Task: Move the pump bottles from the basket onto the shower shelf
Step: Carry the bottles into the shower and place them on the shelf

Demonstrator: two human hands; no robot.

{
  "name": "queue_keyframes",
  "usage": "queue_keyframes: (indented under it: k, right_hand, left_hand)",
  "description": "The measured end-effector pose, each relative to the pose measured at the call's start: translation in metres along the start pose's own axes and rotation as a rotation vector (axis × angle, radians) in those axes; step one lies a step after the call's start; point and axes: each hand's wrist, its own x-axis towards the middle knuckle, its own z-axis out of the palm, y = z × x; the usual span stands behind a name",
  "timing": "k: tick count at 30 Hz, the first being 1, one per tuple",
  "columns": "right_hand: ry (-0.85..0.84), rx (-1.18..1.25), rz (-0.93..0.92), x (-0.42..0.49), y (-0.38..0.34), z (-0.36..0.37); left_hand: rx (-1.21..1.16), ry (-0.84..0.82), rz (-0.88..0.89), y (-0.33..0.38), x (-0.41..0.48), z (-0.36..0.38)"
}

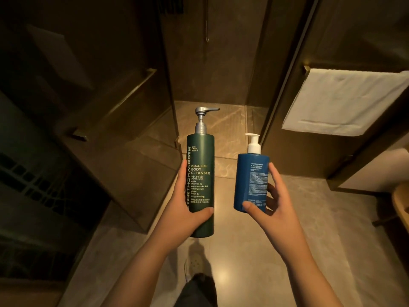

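A tall dark green pump bottle point(201, 173) with a silver pump stands upright in my left hand point(183, 209), which grips its lower half. A shorter blue pump bottle point(252, 180) with a white pump is held upright in my right hand point(272, 202), thumb across its base and fingers behind it. Both bottles hover in front of me above the floor, level with the shower doorway. No basket or shower shelf is clearly visible.
The shower opening point(212, 120) lies straight ahead between a glass door with a brass handle point(130, 89) on the left and a dark frame on the right. A white towel point(345, 100) hangs on a rail at right. A wooden stool edge point(400, 204) sits far right.
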Motion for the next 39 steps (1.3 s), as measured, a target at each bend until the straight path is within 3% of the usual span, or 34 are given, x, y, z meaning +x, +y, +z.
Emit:
queue_keyframes:
  k: [14,31,39]
  right_hand:
    - [0.047,0.020,-0.005,0.204,-0.008,0.053]
    - [-0.027,0.060,-0.029,0.502,0.000,-0.028]
    - [-0.143,0.139,-0.007,0.614,0.003,-0.034]
  left_hand:
    - [-0.002,-0.069,0.026,0.012,0.222,-0.050]
    - [-0.009,-0.033,-0.013,0.052,0.505,0.021]
    - [-0.007,0.059,-0.066,0.058,0.587,0.022]
